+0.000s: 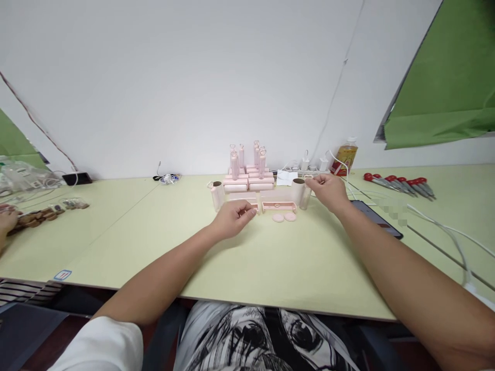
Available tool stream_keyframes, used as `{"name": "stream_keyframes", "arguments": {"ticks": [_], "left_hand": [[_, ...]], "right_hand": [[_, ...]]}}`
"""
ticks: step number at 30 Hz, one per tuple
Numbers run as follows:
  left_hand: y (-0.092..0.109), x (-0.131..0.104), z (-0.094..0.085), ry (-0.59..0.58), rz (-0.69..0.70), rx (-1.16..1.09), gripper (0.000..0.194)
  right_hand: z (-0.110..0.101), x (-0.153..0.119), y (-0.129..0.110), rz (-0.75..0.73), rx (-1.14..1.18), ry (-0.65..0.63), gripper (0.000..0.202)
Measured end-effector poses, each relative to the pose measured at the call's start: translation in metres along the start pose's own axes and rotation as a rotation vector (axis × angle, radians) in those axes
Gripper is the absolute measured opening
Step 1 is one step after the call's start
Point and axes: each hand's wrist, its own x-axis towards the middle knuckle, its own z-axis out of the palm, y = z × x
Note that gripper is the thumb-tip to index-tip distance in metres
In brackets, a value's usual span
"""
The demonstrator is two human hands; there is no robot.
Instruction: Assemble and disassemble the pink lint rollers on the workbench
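My right hand [328, 190] pinches the top of a clear, pinkish tube with a cap [304, 198], which stands upright on the table. My left hand [231, 219] has its fingers curled beside a pale pink open holder [255, 207], which it partly hides; whether it grips anything is unclear. To the right of that lies a second pink open holder [278, 207], with two flat pink discs [284, 218] in front. A white paper-cored roll [297, 189] stands by my right hand. Near my left hand is another clear tube with a loop [214, 197], beside another roll [220, 191].
Several pink rollers and upright tubes [247, 175] stand in a group at the back. A power strip [309, 169], a bottle [345, 156], a phone [377, 219], cables and red-tipped tools [402, 184] are on the right. Another person's hand [7, 219] rests by brown items at far left.
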Motion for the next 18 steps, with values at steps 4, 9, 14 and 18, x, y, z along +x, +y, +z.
{"name": "stream_keyframes", "arguments": {"ticks": [4, 9, 14, 18], "left_hand": [[0.009, 0.018, -0.031, 0.214, 0.031, 0.106, 0.029], [0.007, 0.055, -0.069, 0.239, -0.207, 0.212, 0.023], [-0.003, 0.089, -0.086, -0.01, -0.463, 0.435, 0.016], [-0.012, 0.11, -0.087, -0.22, -0.569, 0.728, 0.017]], "right_hand": [[-0.001, 0.005, 0.0, -0.073, 0.014, 0.204, 0.029], [-0.008, 0.006, -0.005, -0.144, 0.06, 0.415, 0.023], [-0.01, -0.003, -0.019, -0.271, 0.04, 0.449, 0.018], [-0.009, -0.012, -0.03, -0.35, 0.045, 0.415, 0.017]]}}
